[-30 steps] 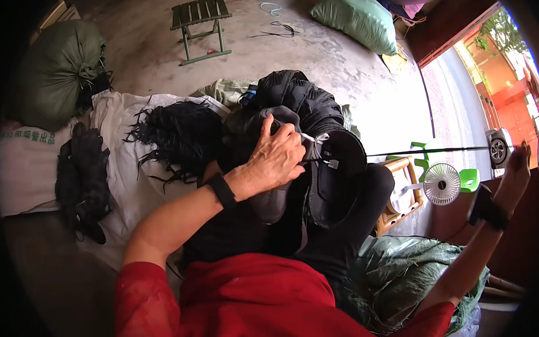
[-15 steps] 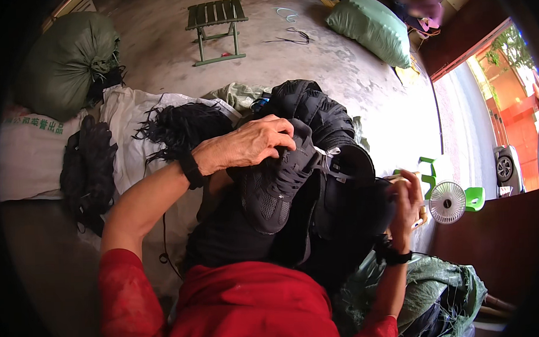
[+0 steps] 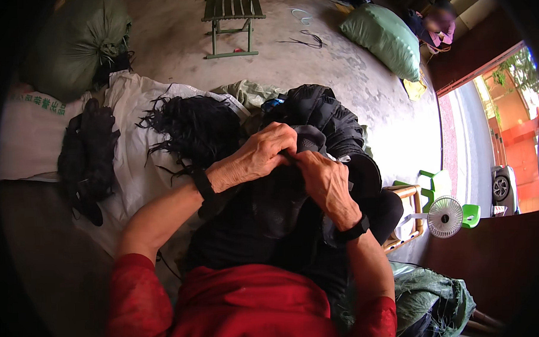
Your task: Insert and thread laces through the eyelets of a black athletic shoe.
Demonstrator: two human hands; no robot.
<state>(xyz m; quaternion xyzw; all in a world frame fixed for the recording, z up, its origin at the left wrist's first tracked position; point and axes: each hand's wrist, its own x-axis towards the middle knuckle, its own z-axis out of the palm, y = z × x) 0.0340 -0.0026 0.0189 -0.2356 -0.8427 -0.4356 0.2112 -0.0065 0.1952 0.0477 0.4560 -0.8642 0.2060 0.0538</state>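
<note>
A black sneaker [image 3: 277,207] rests on my lap, its toe toward me. My left hand [image 3: 260,154] is closed, its fingers pinching the shoe's upper near the ankle opening. My right hand [image 3: 329,187] has its fingers closed at the same spot, nearly touching the left fingertips. What exactly lies between the fingertips is hidden. Just beyond the hands is a heap of black shoes [image 3: 318,110], and part of another dark shoe [image 3: 364,171] shows right of my right hand.
A shaggy bundle of black laces [image 3: 194,129] lies on a white sack [image 3: 132,149] at left, beside more black cords [image 3: 88,154]. Farther off stand a folding stool [image 3: 233,9], a green sack [image 3: 380,37] and a seated person [image 3: 436,26]. A small fan [image 3: 445,217] is at right.
My right hand has swung in from the right and closed on the sneaker beside my left hand. The left hand keeps its hold. The whole view has shifted slightly.
</note>
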